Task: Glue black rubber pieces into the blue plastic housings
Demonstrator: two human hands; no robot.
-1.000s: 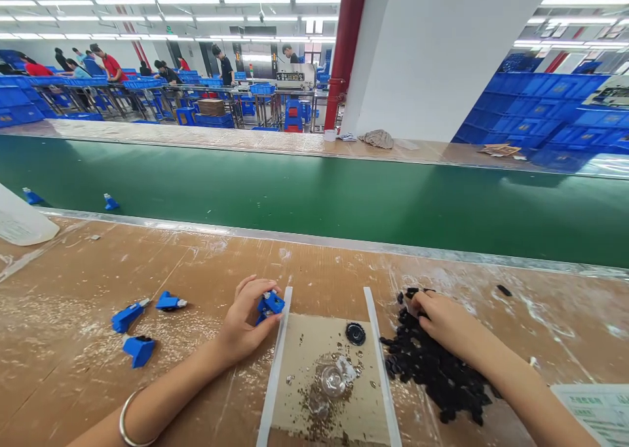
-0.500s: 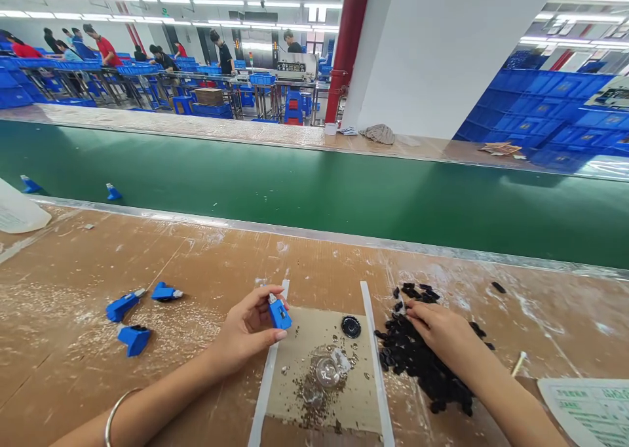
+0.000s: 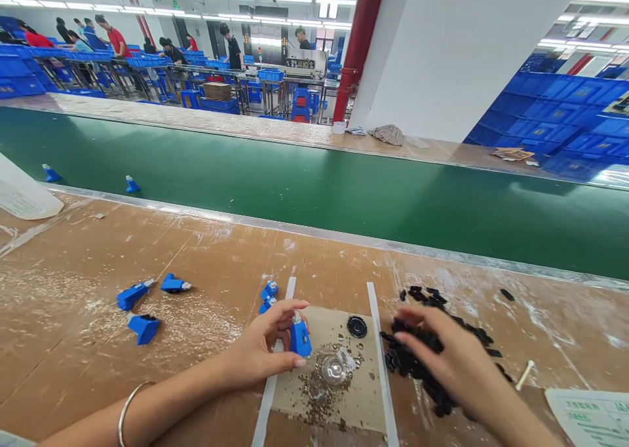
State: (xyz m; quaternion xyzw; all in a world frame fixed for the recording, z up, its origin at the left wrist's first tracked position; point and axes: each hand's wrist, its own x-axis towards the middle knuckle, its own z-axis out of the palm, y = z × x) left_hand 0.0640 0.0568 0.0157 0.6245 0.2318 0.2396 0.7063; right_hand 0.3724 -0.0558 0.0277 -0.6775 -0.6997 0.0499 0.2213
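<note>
My left hand (image 3: pixel 268 342) is closed around a small blue plastic part (image 3: pixel 300 339) with a pale tip pointing up. Over a heap of small black pieces (image 3: pixel 417 355) hovers my right hand (image 3: pixel 439 349), its thumb and fingers apart; I make out nothing between them, and it hides part of the heap. Between the hands lies a beige sheet (image 3: pixel 354 394) carrying a round black cap (image 3: pixel 356 327), a small clear dome-like piece (image 3: pixel 333 370) and scattered dark specks. Two more blue parts (image 3: pixel 268 291) lie just behind my left hand.
Several blue parts (image 3: pixel 144 329) lie on the brown tabletop at left. White tape strips (image 3: pixel 382 362) flank the sheet. Beyond runs a green belt (image 3: pixel 295 185) with two blue parts on it. A white swab-like stick (image 3: pixel 525 375) lies at right. People work at far tables.
My right hand has lifted off the black pieces and its fingers have spread. My left hand has turned the blue part more upright. The view has shifted a little to the left.
</note>
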